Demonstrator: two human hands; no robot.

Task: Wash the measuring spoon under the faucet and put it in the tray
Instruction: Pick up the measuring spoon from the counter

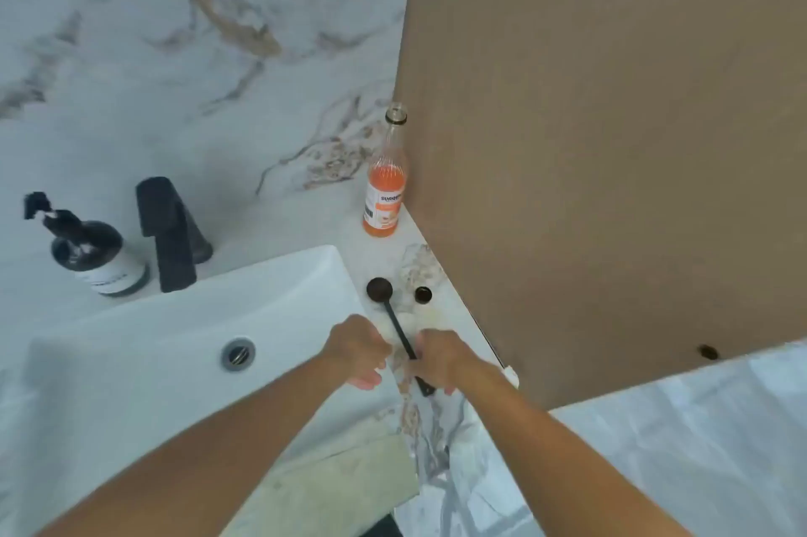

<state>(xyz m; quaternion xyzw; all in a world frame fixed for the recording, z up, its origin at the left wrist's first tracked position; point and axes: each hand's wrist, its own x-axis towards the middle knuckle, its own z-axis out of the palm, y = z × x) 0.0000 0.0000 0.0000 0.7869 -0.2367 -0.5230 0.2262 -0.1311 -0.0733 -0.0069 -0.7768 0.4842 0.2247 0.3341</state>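
I see the black measuring spoon point(395, 324) lying on the marble surface point(441, 274) just right of centre in the frame, beside the right rim of the white sink point(183, 335). Its long axis runs from the round bowl at the upper left down to the handle end at the lower right. My right hand point(439, 359) is closed over that lower handle end, so it already has the spoon; whether the spoon is lifted or resting I cannot tell. My left hand point(360, 351) sits just left of the handle with fingers curled, holding nothing I can make out. The black faucet point(168, 233) stands well apart toward the left of the frame, so I judge the move is a carry leftward across the sink. No tray is in view. A small dark cap point(423, 295) lies near the bowl, an orange bottle point(386, 187) above it.
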